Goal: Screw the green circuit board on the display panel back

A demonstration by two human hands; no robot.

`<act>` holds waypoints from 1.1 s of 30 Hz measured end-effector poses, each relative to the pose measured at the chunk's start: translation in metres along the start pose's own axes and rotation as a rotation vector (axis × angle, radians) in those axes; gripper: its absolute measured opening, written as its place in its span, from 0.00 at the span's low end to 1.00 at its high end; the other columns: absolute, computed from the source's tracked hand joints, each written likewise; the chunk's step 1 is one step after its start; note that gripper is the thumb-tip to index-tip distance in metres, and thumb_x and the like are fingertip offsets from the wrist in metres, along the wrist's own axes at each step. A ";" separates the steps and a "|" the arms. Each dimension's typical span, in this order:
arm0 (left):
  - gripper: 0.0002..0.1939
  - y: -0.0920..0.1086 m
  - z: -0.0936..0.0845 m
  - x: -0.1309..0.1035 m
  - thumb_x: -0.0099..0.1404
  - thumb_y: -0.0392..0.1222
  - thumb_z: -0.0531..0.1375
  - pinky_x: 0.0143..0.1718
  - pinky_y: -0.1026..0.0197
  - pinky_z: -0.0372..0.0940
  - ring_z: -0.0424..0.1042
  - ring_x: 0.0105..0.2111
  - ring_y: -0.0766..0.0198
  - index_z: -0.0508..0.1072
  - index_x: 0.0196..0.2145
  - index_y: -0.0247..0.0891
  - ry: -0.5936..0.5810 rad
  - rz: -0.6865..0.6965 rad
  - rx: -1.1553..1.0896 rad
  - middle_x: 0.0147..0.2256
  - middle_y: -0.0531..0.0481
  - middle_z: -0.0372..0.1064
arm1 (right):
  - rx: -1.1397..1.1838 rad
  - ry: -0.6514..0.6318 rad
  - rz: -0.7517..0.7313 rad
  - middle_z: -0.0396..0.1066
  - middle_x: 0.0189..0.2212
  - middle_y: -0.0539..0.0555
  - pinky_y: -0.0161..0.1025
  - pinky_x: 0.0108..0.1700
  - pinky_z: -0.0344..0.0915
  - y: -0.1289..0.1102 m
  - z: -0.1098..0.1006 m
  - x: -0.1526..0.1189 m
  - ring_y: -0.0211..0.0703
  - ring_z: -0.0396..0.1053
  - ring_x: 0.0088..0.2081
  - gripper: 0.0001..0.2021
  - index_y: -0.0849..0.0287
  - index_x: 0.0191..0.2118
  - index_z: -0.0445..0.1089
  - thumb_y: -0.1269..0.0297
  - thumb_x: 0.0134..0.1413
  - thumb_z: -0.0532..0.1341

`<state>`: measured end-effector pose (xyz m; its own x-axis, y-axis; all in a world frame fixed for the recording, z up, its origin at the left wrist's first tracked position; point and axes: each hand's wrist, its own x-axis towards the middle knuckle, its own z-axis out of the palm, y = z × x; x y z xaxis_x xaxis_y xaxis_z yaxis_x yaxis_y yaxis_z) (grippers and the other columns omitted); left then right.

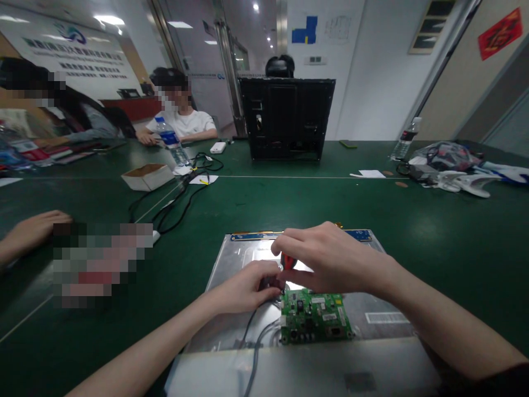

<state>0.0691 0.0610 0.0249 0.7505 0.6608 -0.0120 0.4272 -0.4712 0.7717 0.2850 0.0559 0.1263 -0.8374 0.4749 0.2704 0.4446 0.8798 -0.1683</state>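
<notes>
My right hand [324,256] is closed around the red and black handle of a screwdriver [288,261], held upright over the top left corner of a green circuit board [314,315]. At that same corner my left hand [252,284] has its thumb and fingers pinched together close to the screwdriver's lower end; what they grip is hidden. The board lies on the silver metal back of a flat display panel [223,275]. Grey cables [257,353] run from the board's left side towards me. Along the panel's far edge is a narrow blue circuit strip [359,235].
Another person's hand [41,229] rests on the green table [198,220] at the left. Beyond are black cables [185,204], an open carton [149,176] and a water bottle [170,140]. A black monitor housing [288,118] stands opposite; bagged items [446,160] lie far right.
</notes>
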 end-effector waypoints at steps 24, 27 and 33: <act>0.03 -0.004 0.001 -0.002 0.62 0.35 0.57 0.32 0.63 0.62 0.67 0.31 0.63 0.69 0.35 0.35 -0.009 0.012 -0.017 0.32 0.51 0.68 | -0.033 0.008 0.039 0.70 0.29 0.49 0.35 0.25 0.45 0.000 0.001 0.000 0.34 0.60 0.25 0.05 0.58 0.35 0.66 0.62 0.59 0.58; 0.03 -0.003 0.000 -0.002 0.62 0.34 0.58 0.34 0.62 0.62 0.67 0.32 0.62 0.70 0.35 0.36 0.006 0.024 -0.013 0.33 0.50 0.69 | -0.009 0.005 0.042 0.71 0.31 0.50 0.35 0.25 0.46 -0.002 -0.001 0.000 0.35 0.62 0.26 0.05 0.58 0.38 0.65 0.64 0.60 0.56; 0.02 -0.003 0.001 -0.002 0.63 0.35 0.58 0.33 0.62 0.61 0.67 0.31 0.62 0.70 0.35 0.36 0.002 0.012 -0.019 0.32 0.51 0.69 | 0.062 -0.027 0.066 0.73 0.36 0.52 0.35 0.26 0.48 -0.003 -0.005 -0.001 0.35 0.64 0.27 0.08 0.60 0.43 0.63 0.65 0.58 0.56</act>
<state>0.0663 0.0609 0.0218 0.7544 0.6564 -0.0008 0.4081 -0.4682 0.7837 0.2860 0.0524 0.1309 -0.8155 0.5306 0.2314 0.4796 0.8431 -0.2431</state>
